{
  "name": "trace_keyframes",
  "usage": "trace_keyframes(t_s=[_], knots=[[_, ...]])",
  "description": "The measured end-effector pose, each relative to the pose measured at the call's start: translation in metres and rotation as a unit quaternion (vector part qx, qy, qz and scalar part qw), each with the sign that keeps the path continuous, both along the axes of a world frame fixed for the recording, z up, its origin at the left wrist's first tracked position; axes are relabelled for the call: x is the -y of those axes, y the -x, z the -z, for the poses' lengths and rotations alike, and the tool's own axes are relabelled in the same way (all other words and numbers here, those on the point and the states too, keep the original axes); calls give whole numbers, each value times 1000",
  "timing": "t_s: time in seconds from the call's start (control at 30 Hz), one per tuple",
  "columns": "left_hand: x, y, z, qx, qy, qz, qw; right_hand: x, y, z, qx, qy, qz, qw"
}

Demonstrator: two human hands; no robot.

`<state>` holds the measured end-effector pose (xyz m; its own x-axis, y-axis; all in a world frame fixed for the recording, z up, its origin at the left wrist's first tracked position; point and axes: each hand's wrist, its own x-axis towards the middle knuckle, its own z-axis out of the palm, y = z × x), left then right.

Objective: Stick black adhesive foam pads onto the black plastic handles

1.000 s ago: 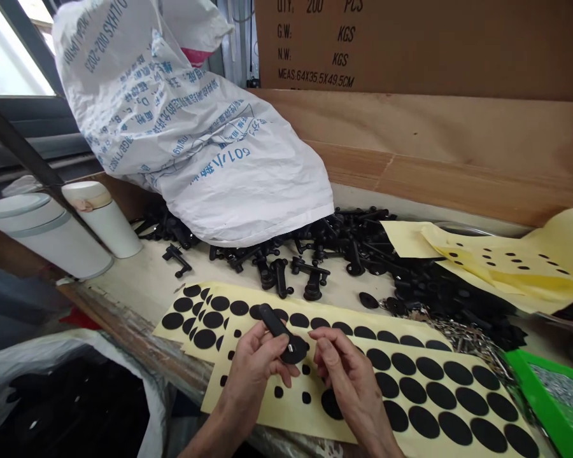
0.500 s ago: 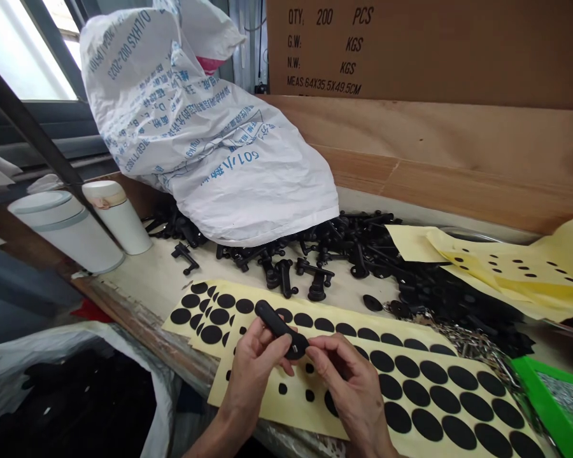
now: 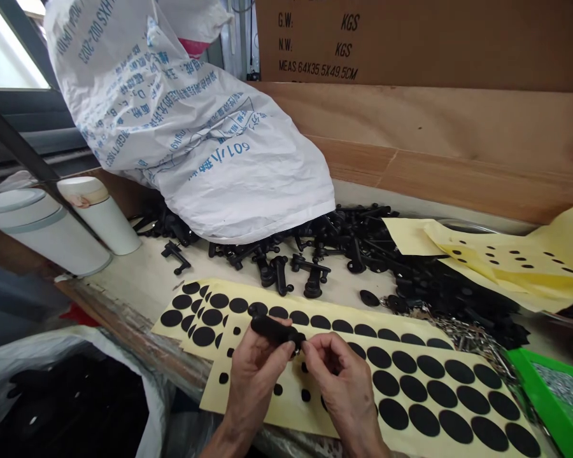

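Note:
My left hand [image 3: 255,369] grips a black plastic arm-shaped part [image 3: 272,329], with the thumb near its right end. The part lies tilted, its rounded far end up to the left. Closed in a pinch, my right hand [image 3: 341,381] touches the part's right end with thumb and forefinger; whether a smaller piece is between the fingertips is hidden. Beneath both hands is a pale yellow sheet [image 3: 291,413] bearing large black round stickers and small black dots. More such sheets lie fanned out behind it to the left.
Behind the sheets is a heap of black plastic parts [image 3: 358,245], partly under a white woven sack [image 3: 267,178]. Small metal pieces [image 3: 463,331] and a green tray [image 3: 539,388] are at right. Two flasks [image 3: 107,216] stand left, above an open bag [image 3: 157,407] of black pieces.
The black arm has been turned in my left hand, so its side faces me now. My right fingertips stay at its end. The view has shifted slightly.

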<state>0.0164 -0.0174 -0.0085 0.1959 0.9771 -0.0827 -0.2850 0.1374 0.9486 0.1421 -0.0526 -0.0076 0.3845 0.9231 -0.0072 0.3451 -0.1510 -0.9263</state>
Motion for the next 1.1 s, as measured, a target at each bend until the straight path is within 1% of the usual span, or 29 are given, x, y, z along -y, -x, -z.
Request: trace_keyframes(t_s=[0.1, 0.17, 0.23, 0.3, 0.37, 0.43, 0.47, 0.57, 0.63, 0.67, 0.73, 0.83, 0.97, 1.1], knots=[[-1, 0, -4, -1, 14, -1, 1000, 1, -1, 2, 79, -52, -14, 995], [-1, -1, -5, -15, 23, 0, 1000, 2, -1, 4, 156, -105, -27, 982], [-3, -2, -5, -25, 31, 1, 999, 4, -2, 6, 222, -150, -45, 962], [-5, -2, -3, -26, 34, -1, 999, 5, -2, 8, 260, -179, -63, 947], [-6, -1, -2, -25, 35, -6, 999, 5, -1, 8, 269, -192, -69, 941], [-7, 1, -1, -26, 41, 0, 999, 4, -1, 7, 250, -192, -50, 948], [-8, 2, -1, -26, 49, 9, 998, 4, -1, 6, 232, -179, -38, 955], [-7, 4, -3, -18, 68, 35, 997, 1, -2, 2, 155, -102, -21, 982], [-6, 4, -5, -15, 72, 29, 997, 0, -3, 0, 96, -48, -28, 994], [-6, 3, -6, -15, 73, 22, 997, -1, -4, -1, 69, -32, -31, 997], [-5, 2, -7, -15, 76, 7, 997, -1, -5, -2, 26, -17, -33, 999], [-4, 2, -7, -18, 71, -12, 997, 0, -5, -1, -10, -12, -37, 999], [-3, 3, -5, -12, 64, -11, 998, -1, -6, 1, -61, 10, -40, 997], [-2, 1, -8, 0, 66, -4, 998, -4, -7, 0, -125, 18, -18, 992]])
